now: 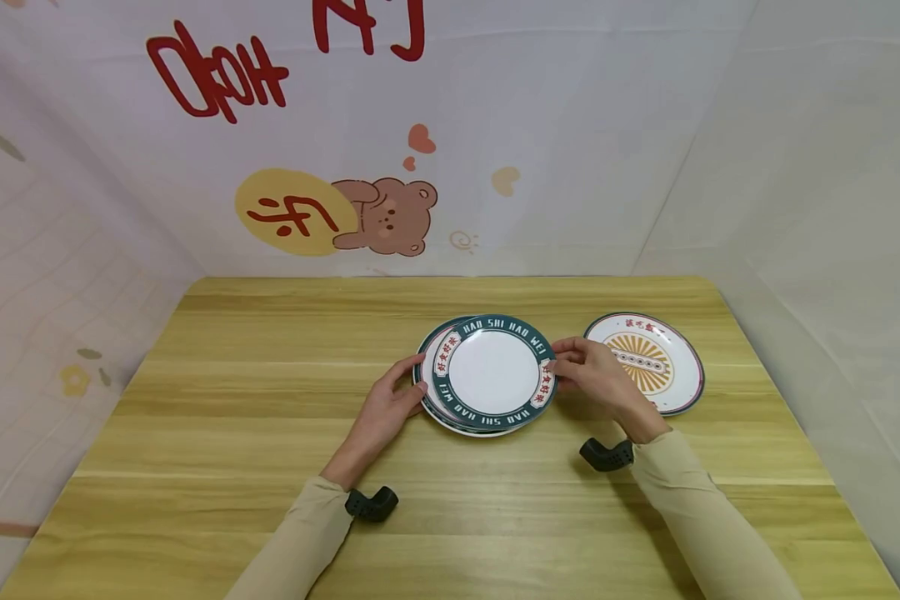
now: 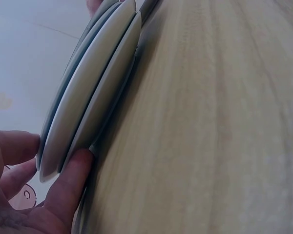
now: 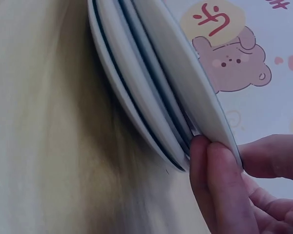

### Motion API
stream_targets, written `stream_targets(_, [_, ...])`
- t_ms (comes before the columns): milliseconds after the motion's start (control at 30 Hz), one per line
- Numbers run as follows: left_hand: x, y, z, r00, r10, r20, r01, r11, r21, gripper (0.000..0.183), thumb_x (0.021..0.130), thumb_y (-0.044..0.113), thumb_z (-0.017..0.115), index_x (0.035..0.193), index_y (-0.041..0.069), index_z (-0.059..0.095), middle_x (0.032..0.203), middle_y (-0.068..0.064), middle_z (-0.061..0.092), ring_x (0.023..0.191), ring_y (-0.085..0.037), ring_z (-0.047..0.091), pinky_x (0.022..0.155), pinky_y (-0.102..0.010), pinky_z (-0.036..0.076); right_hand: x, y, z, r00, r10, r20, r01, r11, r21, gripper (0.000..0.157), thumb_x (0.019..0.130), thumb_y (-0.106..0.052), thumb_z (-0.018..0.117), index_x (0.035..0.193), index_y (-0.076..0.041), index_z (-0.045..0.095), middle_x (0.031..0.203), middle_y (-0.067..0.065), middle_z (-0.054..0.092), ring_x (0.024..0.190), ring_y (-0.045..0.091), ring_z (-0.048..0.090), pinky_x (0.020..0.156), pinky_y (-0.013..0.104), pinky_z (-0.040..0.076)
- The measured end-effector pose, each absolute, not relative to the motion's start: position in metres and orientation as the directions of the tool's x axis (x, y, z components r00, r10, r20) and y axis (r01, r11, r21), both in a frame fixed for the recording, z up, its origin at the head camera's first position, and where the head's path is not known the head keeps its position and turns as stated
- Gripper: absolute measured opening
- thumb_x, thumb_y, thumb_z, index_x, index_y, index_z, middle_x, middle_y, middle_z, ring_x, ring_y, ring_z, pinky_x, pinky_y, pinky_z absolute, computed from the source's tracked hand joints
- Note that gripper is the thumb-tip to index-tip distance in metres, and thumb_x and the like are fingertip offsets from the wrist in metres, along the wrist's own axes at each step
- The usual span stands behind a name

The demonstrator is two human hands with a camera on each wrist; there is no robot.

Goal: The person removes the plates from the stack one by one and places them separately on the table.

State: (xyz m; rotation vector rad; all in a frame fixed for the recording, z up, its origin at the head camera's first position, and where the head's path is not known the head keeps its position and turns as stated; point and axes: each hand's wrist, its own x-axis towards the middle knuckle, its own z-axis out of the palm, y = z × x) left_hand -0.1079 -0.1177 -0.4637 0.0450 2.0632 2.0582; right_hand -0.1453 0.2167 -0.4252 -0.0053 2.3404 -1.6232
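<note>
Several round plates lie in a stack. The top plate (image 1: 494,371) is white with a dark green rim, white lettering and red characters, and sits shifted right over the lower plates (image 1: 429,408). At the stack's left side my left hand (image 1: 381,414) holds the edges of the plates between its fingers (image 2: 71,183). My right hand (image 1: 602,377) pinches the top plate's right rim between thumb and fingers (image 3: 224,180). That rim is raised, with a gap under it in the right wrist view. Most of the lower plates' faces are hidden.
Right of the stack, behind the right hand, lies a white plate (image 1: 682,371) with an orange ray pattern and a dark rim. The wooden table (image 1: 270,367) meets a white backdrop (image 1: 585,150) with a printed bear at the far edge.
</note>
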Motion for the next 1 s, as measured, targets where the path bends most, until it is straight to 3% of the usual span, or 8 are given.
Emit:
stream_targets(400, [-0.108, -0.119, -0.464, -0.973, 0.182, -0.144, -0.143, 0.021, 0.989, 0.049, 0.106, 0.004, 0.055, 0.154, 0.008, 0.046, 0.161, -0.02, 0.034, 0.127, -0.034, 0.06, 0.096, -0.031, 0.058, -0.135, 0.226, -0.421, -0.944, -0.129, -0.303, 0.27, 0.221, -0.937, 0.046, 0.1, -0.008, 0.065, 0.139, 0.013, 0.052, 0.12, 0.021, 0.067, 0.091, 0.011, 0.069, 0.084, 0.031, 0.063])
stream_targets(1000, [-0.108, -0.119, -0.463, -0.974, 0.186, -0.133, -0.134, 0.01, 0.991, 0.05, 0.105, 0.001, 0.057, 0.154, 0.005, 0.046, 0.161, -0.021, 0.034, 0.126, -0.038, 0.06, 0.094, -0.031, 0.059, -0.112, 0.245, -0.408, -0.949, -0.109, -0.294, 0.266, 0.218, -0.939, 0.052, 0.101, -0.014, 0.067, 0.144, 0.011, 0.05, 0.129, 0.02, 0.064, 0.097, 0.011, 0.07, 0.087, 0.028, 0.062])
